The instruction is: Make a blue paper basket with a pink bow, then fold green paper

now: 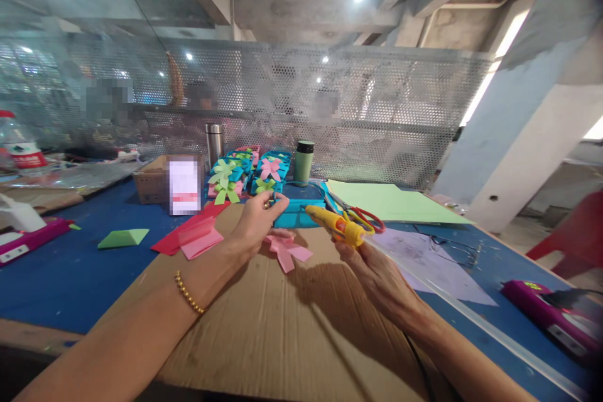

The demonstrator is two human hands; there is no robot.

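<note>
a perforated metal screen (282, 81) spans the upper middle of the frame, and below it a blue table (70, 282) stretches from side to side. a sheet of brown cardboard (264, 326) lies on the table at the lower centre. light green paper (391, 198) lies right of centre, with a purple sheet (461, 279) below it, nearer the bottom. the right hand (362, 264), right of centre, is wrapped around a yellow glue gun (339, 226), a long clear stick (471, 314) running from its back towards the lower right. the left hand (257, 223), at the centre, has its thumb and fingers bent close together; i cannot tell whether they pinch anything. stacks of blue paper pieces topped with flowers (271, 169) stand just above it. a green cup (304, 163) stands right of these stacks. a blue folded paper piece (296, 217) lies at the centre of the frame, between the two hands, the gun's nozzle at its right part. just below the left hand a pink paper flower (287, 254) rests on the cardboard. scissors (372, 217) with red and yellow handles lie beside the gun.
</note>
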